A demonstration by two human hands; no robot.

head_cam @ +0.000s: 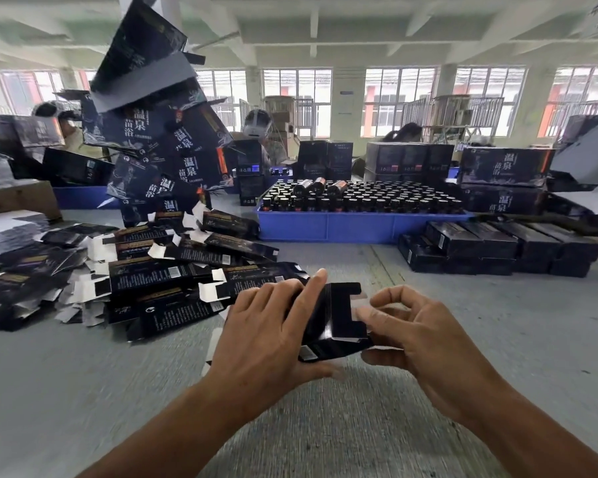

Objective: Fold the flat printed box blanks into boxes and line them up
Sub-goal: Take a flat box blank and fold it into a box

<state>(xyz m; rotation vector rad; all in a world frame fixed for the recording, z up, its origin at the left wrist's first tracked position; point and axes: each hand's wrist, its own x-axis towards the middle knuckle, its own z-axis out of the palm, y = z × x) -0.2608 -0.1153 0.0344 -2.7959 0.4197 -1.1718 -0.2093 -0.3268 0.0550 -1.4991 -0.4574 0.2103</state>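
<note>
Low in the middle of the frame, both hands work on one dark printed box blank (328,322), held just above the grey worktop (497,339). The left hand (266,336) grips it from the left, fingers curled over its top face with the index finger stretched along the upper edge and the thumb underneath by the barcode corner. The right hand (418,336) pinches the blank's right end, where a white-backed flap shows between thumb and curled fingers. The blank is partly opened, with a notched end flap standing up at its far edge.

At middle left lies a loose heap of folded boxes (173,270), dark with white flaps sticking out, overlapping at mixed angles. Behind it, reaching to the upper left of the frame, rises a leaning tower of larger printed cartons (159,132). At far left sits a stack of flat sheets (7,232). In the centre background a blue tray (342,225) is packed with dark-capped bottles (359,198). At right, a row of dark finished boxes (491,246) lies side by side on the worktop, with larger printed cartons stacked behind them.
</note>
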